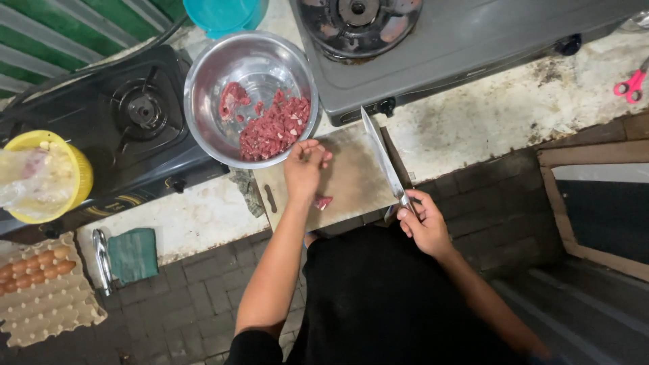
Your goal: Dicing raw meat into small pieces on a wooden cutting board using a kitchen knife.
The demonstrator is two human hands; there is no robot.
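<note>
My right hand [422, 223] grips the handle of a long kitchen knife [380, 154], whose blade lies flat across the right side of a wooden cutting board [351, 182]. My left hand [305, 165] hovers at the board's far edge, fingers curled, just below the rim of a steel bowl [203, 74] that holds a heap of diced red meat [274, 125]. Whether the fingers hold any meat I cannot tell. One small meat scrap [324, 201] lies on the board near my left wrist.
A black single-burner stove [128, 128] sits left, a grey stove [439, 40] behind the board. A yellow tub [74, 165] with a plastic bag, an egg tray [40, 290], a green cloth [133, 253], a teal container [223, 15] and pink scissors [630, 84] surround the counter.
</note>
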